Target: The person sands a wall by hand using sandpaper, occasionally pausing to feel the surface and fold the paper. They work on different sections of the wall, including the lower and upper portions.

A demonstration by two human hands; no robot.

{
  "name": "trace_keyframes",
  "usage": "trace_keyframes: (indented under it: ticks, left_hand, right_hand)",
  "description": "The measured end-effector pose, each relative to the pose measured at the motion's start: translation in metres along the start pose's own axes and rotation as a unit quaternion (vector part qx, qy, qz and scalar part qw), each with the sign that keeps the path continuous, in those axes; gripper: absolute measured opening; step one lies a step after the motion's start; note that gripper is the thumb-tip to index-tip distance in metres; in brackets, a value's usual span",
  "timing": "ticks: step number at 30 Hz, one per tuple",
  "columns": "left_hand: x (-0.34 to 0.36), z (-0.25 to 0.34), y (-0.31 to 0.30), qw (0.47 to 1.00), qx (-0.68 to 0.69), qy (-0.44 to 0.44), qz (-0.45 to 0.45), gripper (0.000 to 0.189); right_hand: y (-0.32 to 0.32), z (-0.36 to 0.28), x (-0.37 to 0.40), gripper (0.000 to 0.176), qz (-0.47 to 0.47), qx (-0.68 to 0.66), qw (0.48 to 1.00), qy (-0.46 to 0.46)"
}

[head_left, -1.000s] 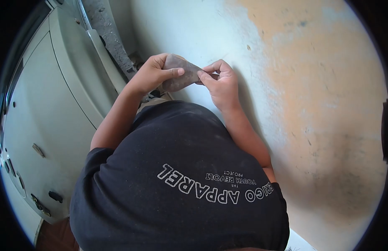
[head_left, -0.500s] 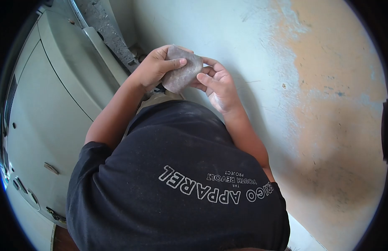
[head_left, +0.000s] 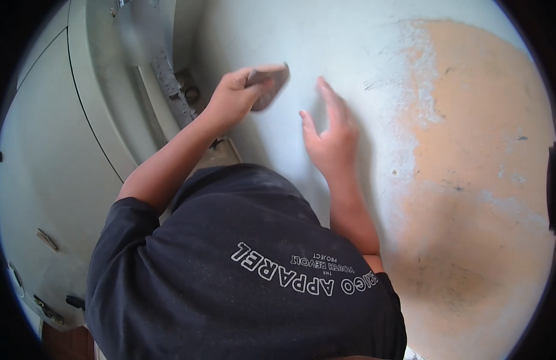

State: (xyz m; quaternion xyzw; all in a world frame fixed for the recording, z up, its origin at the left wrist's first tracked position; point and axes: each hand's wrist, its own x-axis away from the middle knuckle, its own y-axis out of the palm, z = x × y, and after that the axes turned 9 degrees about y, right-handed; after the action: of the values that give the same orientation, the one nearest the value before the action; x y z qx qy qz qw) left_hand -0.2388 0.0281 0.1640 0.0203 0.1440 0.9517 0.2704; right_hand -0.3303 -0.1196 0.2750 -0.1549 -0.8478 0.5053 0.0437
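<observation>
A grey, thin sheet, perhaps sandpaper, is blurred by motion. My left hand holds it with the thumb over its near face. To the right of it, my right hand is spread with thumb and fingers apart and nothing in it. Behind both hands stretches a pale panel with a large tan patch on its right side, its border worn and scratched.
A pale vehicle door panel fills the left side, with a small strip on it. A dark, dusty gap with metal parts lies beyond my left forearm. A dark shirt covers my torso.
My right hand has let go of the grey sheet and moved right, its fingers opening. The sheet, still in my left hand, has tilted and shifted slightly right. The view has shifted too.
</observation>
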Motion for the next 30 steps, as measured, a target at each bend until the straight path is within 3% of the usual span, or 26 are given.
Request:
trace_keyframes:
  ticks: [1,2,3,4,5,6,8,10,11,12,14,16,18,19,20,22,23,24,26,27,28,30]
  left_hand:
    - [-0.014,0.005,0.004,0.996,-0.054,0.022,0.062,0.037]
    - [-0.031,0.003,0.011,0.996,-0.053,0.033,0.065,0.037]
    - [-0.050,-0.006,0.020,0.962,-0.123,0.195,0.144,0.038]
    - [-0.064,-0.012,0.030,0.892,-0.190,0.348,0.220,0.039]
    - [-0.072,-0.013,0.044,0.887,-0.175,0.384,0.190,0.050]
    - [-0.081,-0.022,0.058,0.849,-0.267,0.434,0.141,0.053]
    - [-0.082,-0.015,0.078,0.792,-0.314,0.522,0.032,0.052]
    - [-0.113,-0.014,0.065,0.790,-0.314,0.516,0.101,0.049]
    - [-0.126,0.000,0.050,0.968,-0.220,0.117,0.013,0.051]
    - [-0.145,-0.015,0.052,0.881,-0.172,0.367,0.246,0.050]
    - [-0.128,-0.030,0.082,0.849,-0.245,0.415,0.217,0.055]
    - [-0.106,-0.026,0.070,0.793,-0.307,0.525,0.017,0.054]
    - [-0.150,-0.058,0.046,0.831,-0.315,0.437,0.139,0.047]
    - [-0.150,-0.015,0.035,0.926,-0.139,0.289,0.198,0.045]
    - [-0.155,-0.005,0.031,0.893,-0.166,0.356,0.221,0.045]
    - [-0.138,-0.014,0.069,0.789,-0.371,0.460,0.169,0.049]
    - [-0.130,0.003,0.074,0.753,-0.276,0.590,0.086,0.056]
    - [-0.131,0.022,0.072,0.756,-0.267,0.596,0.051,0.056]
    - [-0.180,0.034,0.056,0.719,-0.293,0.612,0.146,0.044]
    - [-0.193,0.056,0.053,0.762,-0.259,0.554,0.212,0.041]
    - [-0.195,0.081,0.042,0.837,-0.219,0.464,0.191,0.040]
    - [-0.188,0.090,0.064,0.777,-0.262,0.518,0.245,0.040]
  right_hand:
    - [-0.011,-0.001,-0.003,0.044,0.107,0.122,0.974,-0.159]
    - [-0.025,-0.002,-0.009,0.044,0.113,0.125,0.971,-0.167]
    - [-0.040,-0.001,-0.015,0.045,0.138,0.168,0.949,-0.227]
    - [-0.053,0.001,-0.023,0.047,0.163,0.210,0.921,-0.286]
    - [-0.060,0.010,-0.033,0.040,0.179,0.180,0.913,-0.319]
    - [-0.061,0.011,-0.035,0.040,0.182,0.180,0.910,-0.327]
    - [-0.067,0.015,-0.033,0.033,0.191,0.156,0.903,-0.352]
    - [-0.063,0.022,-0.032,0.028,0.210,0.166,0.894,-0.358]
    - [-0.061,0.024,-0.031,0.027,0.206,0.182,0.889,-0.366]
    - [-0.057,0.025,-0.030,0.026,0.203,0.198,0.886,-0.368]
    - [-0.054,0.022,-0.027,0.024,0.217,0.213,0.878,-0.369]
    - [-0.050,0.022,-0.033,0.023,0.232,0.217,0.871,-0.375]
    - [-0.050,0.024,-0.034,0.023,0.232,0.233,0.869,-0.371]
    - [-0.049,0.023,-0.035,0.022,0.234,0.239,0.866,-0.371]
    - [-0.048,0.022,-0.034,0.020,0.234,0.246,0.864,-0.371]
    - [-0.047,0.021,-0.029,0.020,0.235,0.257,0.863,-0.367]
    - [-0.046,0.021,-0.034,0.019,0.245,0.267,0.858,-0.363]
    - [-0.045,0.020,-0.037,0.019,0.248,0.266,0.857,-0.365]
    - [-0.046,0.020,-0.034,0.019,0.244,0.266,0.858,-0.366]
    - [-0.047,0.021,-0.033,0.019,0.248,0.273,0.857,-0.359]
    - [-0.047,0.019,-0.030,0.020,0.244,0.275,0.858,-0.360]
    - [-0.046,0.017,-0.031,0.023,0.243,0.268,0.857,-0.366]
